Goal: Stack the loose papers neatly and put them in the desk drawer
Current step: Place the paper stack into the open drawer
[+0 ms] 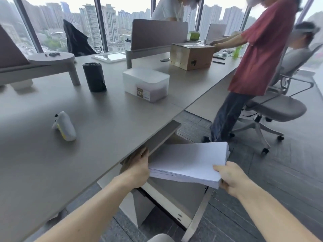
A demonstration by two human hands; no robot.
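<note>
- The right hand [230, 179] pinches the near right corner of the stack of white paper [188, 161], thumb on top, fingers under.
- The left hand [138, 167] is closed on the stack's left edge, its fingers tucked under the counter [87, 137] lip; a ring shows on one finger.
- The stack hangs level in the air just beside the counter edge, over a pulled-out drawer [167, 194] below.
- On the counter lies a white and yellow handheld device [64, 126] on its side.
- Farther back stand a black cylinder [94, 76] and a translucent lidded plastic box [146, 83].
- Beyond them sits a cardboard box [192, 55].
- A person in a red shirt [262, 49] stands beside an office chair [274, 109].
</note>
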